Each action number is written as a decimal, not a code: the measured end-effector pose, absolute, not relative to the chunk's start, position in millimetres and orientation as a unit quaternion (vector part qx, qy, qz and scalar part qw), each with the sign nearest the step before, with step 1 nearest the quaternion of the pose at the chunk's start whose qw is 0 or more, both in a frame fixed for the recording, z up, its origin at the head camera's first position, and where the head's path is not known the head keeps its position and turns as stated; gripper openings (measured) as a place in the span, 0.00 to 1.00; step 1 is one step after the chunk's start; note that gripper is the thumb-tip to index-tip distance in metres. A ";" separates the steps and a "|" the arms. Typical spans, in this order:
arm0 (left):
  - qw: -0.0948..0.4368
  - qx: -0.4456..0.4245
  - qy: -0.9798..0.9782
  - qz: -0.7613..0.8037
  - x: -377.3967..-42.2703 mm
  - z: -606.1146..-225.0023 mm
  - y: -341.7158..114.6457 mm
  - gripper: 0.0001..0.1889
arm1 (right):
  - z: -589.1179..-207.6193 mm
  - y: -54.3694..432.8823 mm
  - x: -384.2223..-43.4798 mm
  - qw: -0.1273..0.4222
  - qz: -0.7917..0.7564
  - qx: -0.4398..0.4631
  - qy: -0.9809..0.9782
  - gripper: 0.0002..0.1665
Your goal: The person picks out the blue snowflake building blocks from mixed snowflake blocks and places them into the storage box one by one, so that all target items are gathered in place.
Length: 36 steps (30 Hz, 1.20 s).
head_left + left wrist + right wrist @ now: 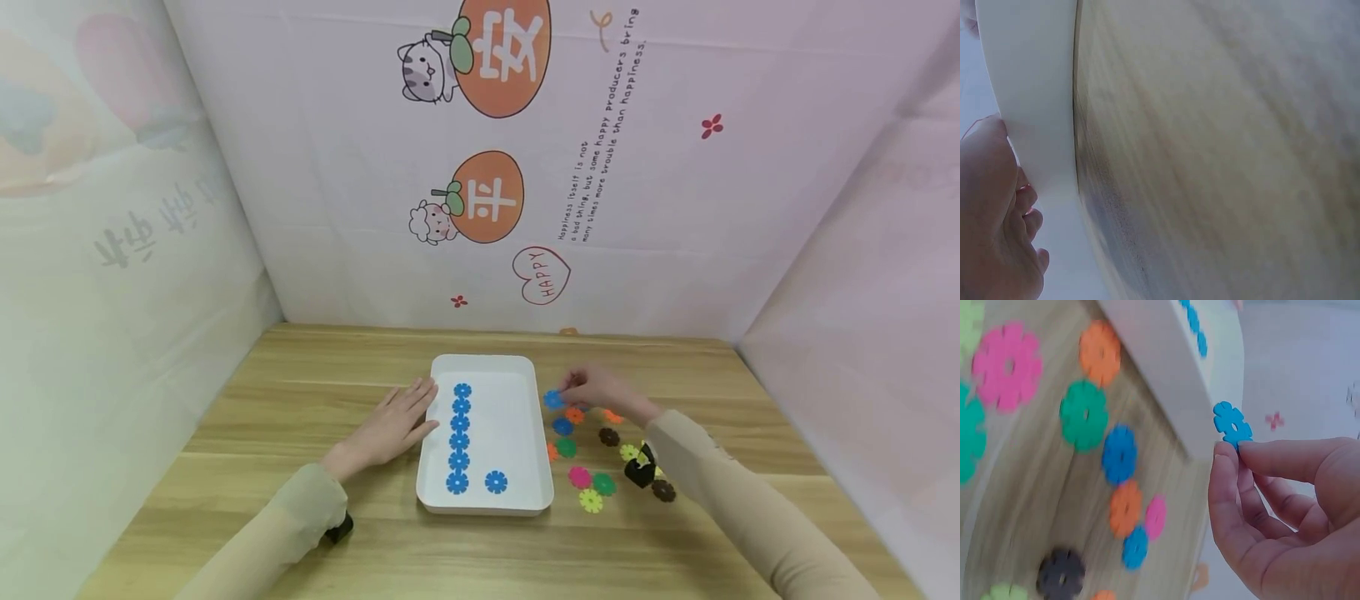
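Observation:
My right hand [597,387] pinches a blue snowflake disc [1225,417] between thumb and fingers, off the tray's right side in the head view. A white rectangular tray [510,433] stands on the table. Along its left side, several blue snowflake discs [459,441] form a straight line, and one separate blue disc [496,482] lies near its lower right corner. My left hand [386,429] rests against the tray's left rim with fingers extended. In the left wrist view, the tray wall [1029,94] hides part of that hand.
Loose snowflake discs lie right of the tray, among them a pink disc [580,477], a green disc [1084,415], an orange disc [1100,353], a dark brown disc [1061,575] and a yellow disc [591,501]. Printed cloth walls [337,208] enclose the wooden table [375,550].

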<state>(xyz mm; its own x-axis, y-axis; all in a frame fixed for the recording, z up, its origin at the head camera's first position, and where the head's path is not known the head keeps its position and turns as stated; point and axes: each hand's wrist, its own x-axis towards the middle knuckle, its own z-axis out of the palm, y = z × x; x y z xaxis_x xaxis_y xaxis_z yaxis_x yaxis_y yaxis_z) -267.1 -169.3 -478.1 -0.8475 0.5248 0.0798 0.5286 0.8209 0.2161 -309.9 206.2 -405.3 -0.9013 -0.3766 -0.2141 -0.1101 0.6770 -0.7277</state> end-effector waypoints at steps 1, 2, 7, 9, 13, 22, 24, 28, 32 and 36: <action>0.009 -0.276 -0.954 -0.117 -267.2 -478.2 -169.4 0.36 | -405.3 200.8 -308.6 0.177 -0.379 -0.142 0.897 0.10; 0.009 -0.276 -0.954 -0.117 -267.1 -478.1 -169.4 0.36 | -405.6 195.5 -307.5 0.179 -0.379 -0.147 0.896 0.09; 0.007 -0.274 -0.955 -0.118 -267.5 -478.4 -169.8 0.36 | -409.9 169.4 -302.6 0.196 -0.364 -0.165 0.895 0.05; 0.007 -0.273 -0.955 -0.118 -267.4 -478.0 -170.0 0.36 | -411.0 159.2 -300.0 0.200 -0.349 -0.177 0.898 0.04; 0.009 -0.272 -0.955 -0.119 -267.4 -477.6 -170.4 0.36 | -414.8 140.2 -294.8 0.210 -0.329 -0.181 0.903 0.02; 0.002 -0.269 -0.956 -0.115 -268.9 -479.0 -171.0 0.36 | -425.2 115.0 -284.8 0.227 -0.295 -0.170 0.912 0.04; 0.003 -0.270 -0.955 -0.118 -269.0 -479.4 -170.7 0.36 | -427.4 112.3 -282.7 0.229 -0.281 -0.173 0.916 0.05; 0.004 -0.272 -0.955 -0.118 -268.8 -479.3 -170.2 0.36 | -430.3 109.1 -279.5 0.236 -0.278 -0.184 0.913 0.06; 0.008 -0.272 -0.955 -0.116 -269.0 -479.5 -169.7 0.36 | -430.3 107.6 -276.6 0.241 -0.281 -0.190 0.910 0.05; 0.007 -0.270 -0.956 -0.117 -268.9 -480.2 -169.8 0.36 | -430.8 106.7 -273.6 0.250 -0.284 -0.191 0.906 0.04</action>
<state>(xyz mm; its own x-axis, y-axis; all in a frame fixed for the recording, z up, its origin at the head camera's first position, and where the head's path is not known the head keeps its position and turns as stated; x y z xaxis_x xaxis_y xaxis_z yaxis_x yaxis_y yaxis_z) -268.9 -169.8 -480.2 -0.8537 0.5149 0.0776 0.5184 0.8264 0.2200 -273.6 106.7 -430.8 -0.8019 -0.4881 -0.3446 -0.2044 0.7660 -0.6094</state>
